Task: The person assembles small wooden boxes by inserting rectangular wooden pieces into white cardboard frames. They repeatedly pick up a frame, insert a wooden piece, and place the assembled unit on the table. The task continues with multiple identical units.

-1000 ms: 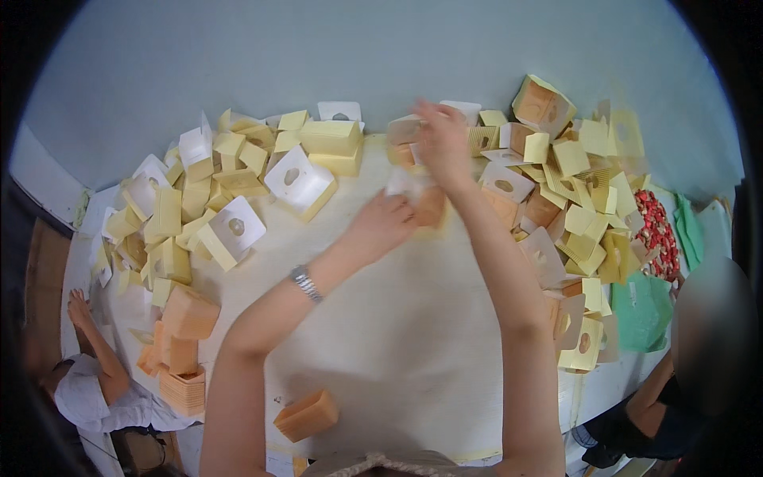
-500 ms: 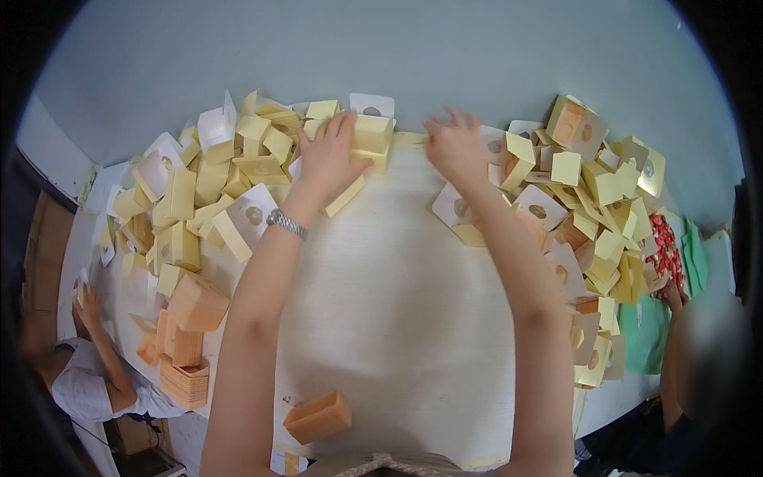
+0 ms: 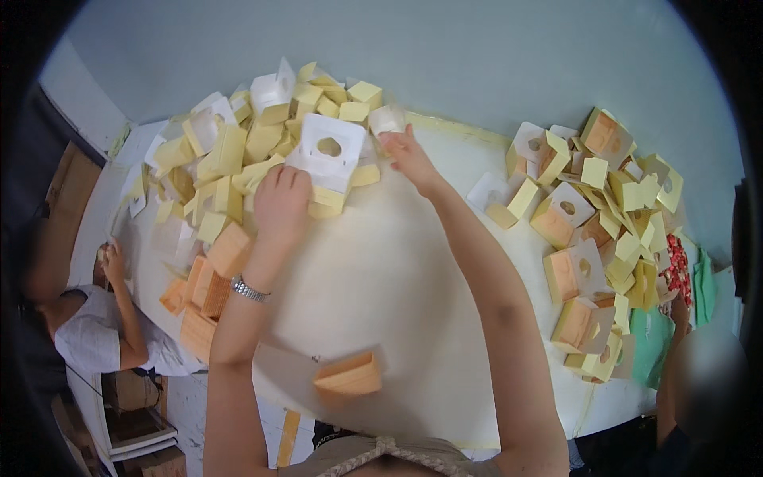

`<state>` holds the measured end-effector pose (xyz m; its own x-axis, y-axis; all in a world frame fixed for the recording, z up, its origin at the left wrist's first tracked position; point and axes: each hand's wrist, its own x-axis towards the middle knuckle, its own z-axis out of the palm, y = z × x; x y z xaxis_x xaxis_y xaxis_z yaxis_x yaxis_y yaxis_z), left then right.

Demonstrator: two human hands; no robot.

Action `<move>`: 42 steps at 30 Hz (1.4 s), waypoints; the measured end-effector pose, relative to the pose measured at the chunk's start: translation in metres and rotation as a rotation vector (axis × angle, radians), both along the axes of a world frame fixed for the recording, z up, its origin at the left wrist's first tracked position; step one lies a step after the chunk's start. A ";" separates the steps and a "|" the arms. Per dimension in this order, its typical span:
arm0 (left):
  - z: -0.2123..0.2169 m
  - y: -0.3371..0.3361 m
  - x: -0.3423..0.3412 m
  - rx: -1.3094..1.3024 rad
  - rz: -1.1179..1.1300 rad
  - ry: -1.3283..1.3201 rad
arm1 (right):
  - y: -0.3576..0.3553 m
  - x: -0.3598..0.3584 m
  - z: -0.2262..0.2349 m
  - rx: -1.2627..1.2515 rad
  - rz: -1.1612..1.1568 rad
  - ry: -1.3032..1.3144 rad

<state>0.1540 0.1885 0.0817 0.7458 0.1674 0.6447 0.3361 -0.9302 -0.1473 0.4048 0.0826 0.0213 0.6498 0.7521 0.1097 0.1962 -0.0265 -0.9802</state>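
A yellow carton (image 3: 326, 204) stands near the left pile, its white lid (image 3: 347, 137) raised and showing a cut-out hole. My left hand (image 3: 283, 203) has its fingers bent together at the left edge of this carton. The thumb is mostly hidden. To the right of it, my right hand (image 3: 412, 163) pinches a motion-smeared white flap (image 3: 387, 119) at the right end of the pile. How much of a box belongs to that flap cannot be made out.
Yellow cartons form a left pile (image 3: 218, 151) and a right pile (image 3: 608, 207). Orange trays (image 3: 208, 288) are stacked at left, and a single orange tray (image 3: 350, 377) lies near me. Red pieces (image 3: 677, 264) and green cloth (image 3: 652, 346) are at right. Co-workers sit on both sides.
The view has swung left. My right hand has crossed from beside the right pile to the left pile. A white-lidded carton now stands raised beside my left hand, whose fingers have drawn together.
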 end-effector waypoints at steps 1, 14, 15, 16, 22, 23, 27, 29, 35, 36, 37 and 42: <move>0.003 -0.005 -0.017 -0.043 0.039 -0.022 | -0.004 -0.009 -0.003 0.066 -0.070 0.068; -0.048 -0.097 -0.223 -0.460 -0.016 -0.119 | -0.066 -0.069 -0.048 -0.073 -0.692 -0.433; -0.079 -0.111 -0.267 -0.521 0.108 -0.316 | -0.068 -0.062 -0.053 -0.053 -0.743 -0.486; -0.118 -0.130 -0.308 -0.717 0.233 -0.646 | -0.067 -0.060 -0.056 -0.021 -0.747 -0.499; -0.403 -0.254 -0.436 -2.032 0.904 -0.072 | -0.067 -0.064 -0.051 -0.046 -0.565 -0.373; -0.415 -0.261 -0.434 -2.079 0.927 -0.021 | -0.077 -0.069 -0.047 -0.071 -0.511 -0.348; -0.419 -0.236 -0.414 -2.147 0.941 0.075 | -0.090 -0.075 -0.045 -0.132 -0.428 -0.273; -0.415 -0.213 -0.409 -2.151 0.936 0.118 | -0.095 -0.066 -0.057 -0.039 -0.561 -0.283; -0.385 -0.156 -0.407 -2.084 0.913 0.169 | -0.057 -0.021 -0.041 -0.100 -0.721 -0.033; -0.386 -0.146 -0.408 -2.059 0.886 0.194 | -0.050 -0.006 -0.043 -0.176 -0.689 -0.022; -0.386 -0.138 -0.412 -2.028 0.871 0.195 | -0.033 -0.009 -0.042 -0.294 -0.572 -0.292; -0.397 -0.109 -0.425 -1.826 0.732 0.187 | -0.008 -0.011 -0.041 -0.151 -0.314 -0.553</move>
<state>-0.2708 0.0793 -0.3151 0.2648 0.6780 -0.6858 0.7553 0.2963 0.5845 0.3935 0.0746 -0.0192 0.7190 0.5690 0.3992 0.6311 -0.2938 -0.7179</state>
